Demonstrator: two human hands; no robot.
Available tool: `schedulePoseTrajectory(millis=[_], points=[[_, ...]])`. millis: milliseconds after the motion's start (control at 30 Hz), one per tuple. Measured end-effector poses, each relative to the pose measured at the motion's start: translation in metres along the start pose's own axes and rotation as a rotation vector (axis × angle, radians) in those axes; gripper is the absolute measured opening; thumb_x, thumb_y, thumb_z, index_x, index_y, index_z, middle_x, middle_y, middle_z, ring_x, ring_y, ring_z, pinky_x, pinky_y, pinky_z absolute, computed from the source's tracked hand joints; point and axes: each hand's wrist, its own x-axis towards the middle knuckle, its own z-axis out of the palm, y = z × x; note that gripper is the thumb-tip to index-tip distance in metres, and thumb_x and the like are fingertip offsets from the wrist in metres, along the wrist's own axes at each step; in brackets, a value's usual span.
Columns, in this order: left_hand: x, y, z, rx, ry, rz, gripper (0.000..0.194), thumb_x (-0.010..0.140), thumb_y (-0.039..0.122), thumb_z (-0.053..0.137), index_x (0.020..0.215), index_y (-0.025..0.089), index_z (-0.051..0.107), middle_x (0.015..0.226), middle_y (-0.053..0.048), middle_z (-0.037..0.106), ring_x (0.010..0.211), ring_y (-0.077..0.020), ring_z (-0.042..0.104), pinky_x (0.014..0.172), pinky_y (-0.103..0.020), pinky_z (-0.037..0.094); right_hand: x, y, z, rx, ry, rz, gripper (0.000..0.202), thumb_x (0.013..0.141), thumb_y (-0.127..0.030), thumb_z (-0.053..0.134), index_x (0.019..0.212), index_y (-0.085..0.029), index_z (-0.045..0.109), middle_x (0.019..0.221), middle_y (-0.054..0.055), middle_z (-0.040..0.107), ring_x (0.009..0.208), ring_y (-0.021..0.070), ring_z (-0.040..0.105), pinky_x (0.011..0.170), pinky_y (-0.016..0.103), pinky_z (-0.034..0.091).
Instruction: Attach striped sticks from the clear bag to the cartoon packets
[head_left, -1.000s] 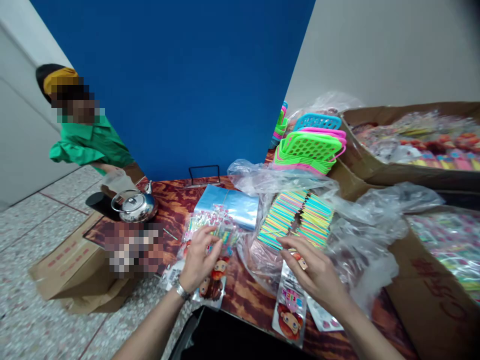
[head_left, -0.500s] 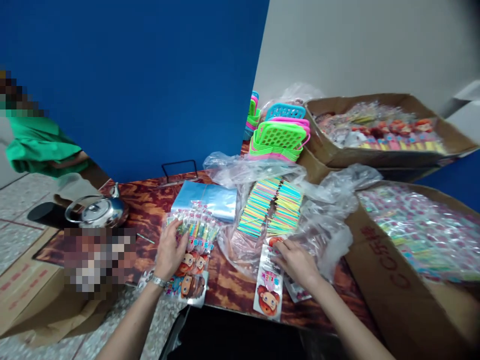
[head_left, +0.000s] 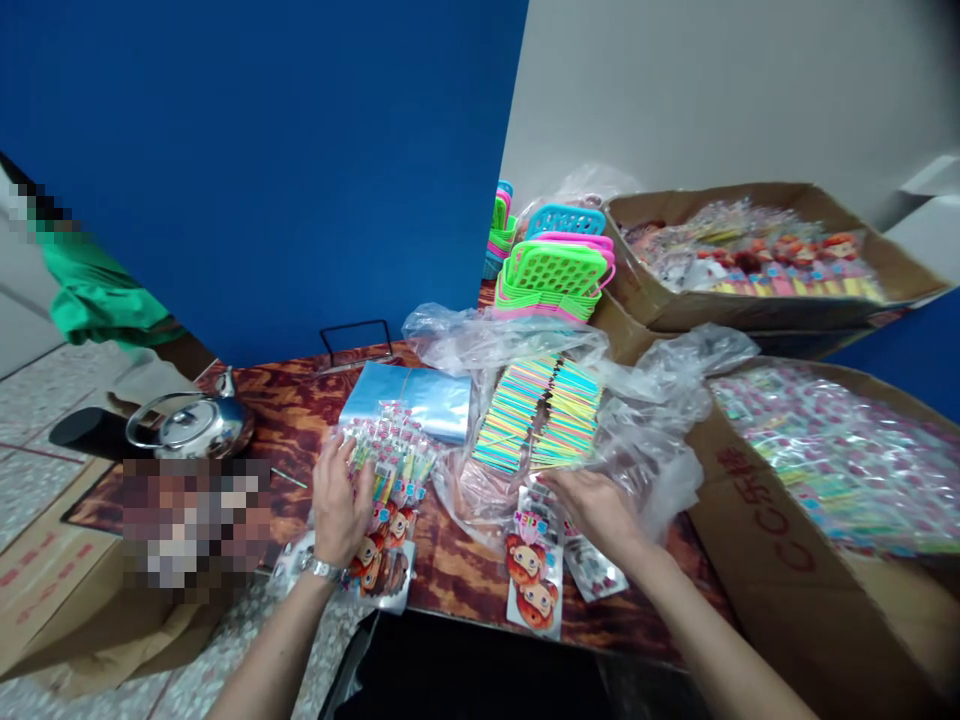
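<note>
My left hand (head_left: 339, 505) lies over a fanned pile of printed plastic packets (head_left: 394, 470), its fingers spread and touching them. Cartoon faces and thin coloured sticks show through the clear film. At the upper end of a second, smaller pile of cartoon-face packets (head_left: 531, 575) is my right hand (head_left: 596, 510), fingers together and closed on the top packet's end; the fingertips are partly hidden. Another packet (head_left: 594, 568) lies slanted under my right wrist. Just beyond, two rows of coloured sticks (head_left: 566, 420) rest in an opened clear plastic bag (head_left: 660, 430).
Blue plastic sheets (head_left: 412, 395) lie behind the left pile. Stacked coloured baskets (head_left: 559, 270) stand at the back. On the right are cardboard boxes (head_left: 739, 520) of filled packets. A metal kettle (head_left: 199, 425) sits at left, and a person's green sleeve (head_left: 105, 295) shows beyond.
A packet that was in my right hand now lies lower on the right pile, where two faces show. My left hand remains on its pile.
</note>
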Motion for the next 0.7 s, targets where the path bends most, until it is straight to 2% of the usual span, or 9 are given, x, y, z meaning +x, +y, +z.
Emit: schedulePoseTrajectory(millis=[67, 200, 333, 433, 500, 567, 633, 700], points=[[-0.002, 0.021, -0.003, -0.044, 0.035, 0.115, 0.037, 0.083, 0.02, 0.05, 0.119, 0.014, 0.046, 0.122, -0.017, 0.051, 0.116, -0.0273, 0.046, 0.097, -0.048, 0.038, 0.005, -0.003, -0.01, 0.13, 0.073, -0.024, 0.022, 0.091, -0.025, 0.039, 0.092, -0.021, 0.06, 0.085, 0.004, 0.069, 0.078, 0.0152, 0.064, 0.07, 0.024, 0.046], [-0.014, 0.057, 0.006, -0.178, -0.098, 0.37, 0.039, 0.081, 0.013, 0.051, 0.12, 0.015, 0.047, 0.118, -0.015, 0.055, 0.119, -0.0266, 0.044, 0.096, -0.047, 0.041, 0.012, -0.012, -0.021, 0.248, 0.186, -0.087, 0.025, 0.09, -0.031, 0.039, 0.087, -0.02, 0.061, 0.083, 0.004, 0.069, 0.076, 0.0148, 0.065, 0.069, 0.024, 0.049], [-0.022, 0.061, 0.023, -0.239, -0.118, 0.494, 0.033, 0.081, 0.013, 0.05, 0.114, 0.013, 0.052, 0.111, -0.016, 0.06, 0.116, -0.0264, 0.048, 0.091, -0.045, 0.046, 0.014, -0.02, -0.02, 0.301, 0.196, -0.113, 0.027, 0.089, -0.037, 0.039, 0.087, -0.022, 0.061, 0.081, 0.005, 0.07, 0.074, 0.0163, 0.066, 0.067, 0.026, 0.05], [-0.02, 0.055, 0.023, -0.273, -0.136, 0.575, 0.029, 0.081, 0.015, 0.051, 0.11, 0.016, 0.055, 0.108, -0.014, 0.063, 0.112, -0.0246, 0.051, 0.089, -0.043, 0.048, 0.015, -0.02, -0.016, 0.331, 0.13, -0.087, 0.028, 0.088, -0.04, 0.038, 0.087, -0.023, 0.061, 0.083, 0.004, 0.07, 0.074, 0.0172, 0.066, 0.065, 0.026, 0.05], [-0.016, 0.051, 0.013, -0.277, -0.118, 0.568, 0.03, 0.08, 0.015, 0.052, 0.11, 0.017, 0.054, 0.108, -0.013, 0.063, 0.111, -0.0243, 0.052, 0.089, -0.043, 0.048, 0.015, -0.012, -0.01, 0.322, 0.079, -0.056, 0.029, 0.088, -0.041, 0.036, 0.087, -0.024, 0.06, 0.085, 0.004, 0.07, 0.074, 0.0173, 0.066, 0.063, 0.026, 0.05], [-0.014, 0.044, -0.002, -0.26, -0.084, 0.494, 0.032, 0.079, 0.012, 0.053, 0.11, 0.017, 0.054, 0.107, -0.013, 0.063, 0.109, -0.0243, 0.052, 0.089, -0.043, 0.047, 0.013, 0.001, -0.003, 0.252, 0.043, -0.017, 0.03, 0.088, -0.041, 0.035, 0.085, -0.025, 0.06, 0.083, 0.004, 0.07, 0.073, 0.0179, 0.066, 0.061, 0.027, 0.049], [-0.015, 0.032, -0.019, -0.217, -0.036, 0.341, 0.032, 0.078, 0.009, 0.054, 0.109, 0.016, 0.054, 0.103, -0.012, 0.063, 0.104, -0.0236, 0.055, 0.088, -0.043, 0.047, 0.01, 0.013, 0.004, 0.117, -0.013, 0.028, 0.03, 0.087, -0.041, 0.036, 0.083, -0.024, 0.06, 0.078, 0.004, 0.07, 0.069, 0.0198, 0.066, 0.059, 0.029, 0.048], [-0.022, 0.015, -0.034, -0.148, -0.016, 0.175, 0.027, 0.079, 0.01, 0.054, 0.105, 0.017, 0.056, 0.096, -0.011, 0.063, 0.097, -0.0226, 0.057, 0.084, -0.04, 0.048, 0.01, 0.016, 0.008, -0.055, -0.041, 0.082, 0.027, 0.085, -0.04, 0.039, 0.085, -0.023, 0.061, 0.079, 0.007, 0.069, 0.07, 0.0237, 0.064, 0.058, 0.033, 0.046]])
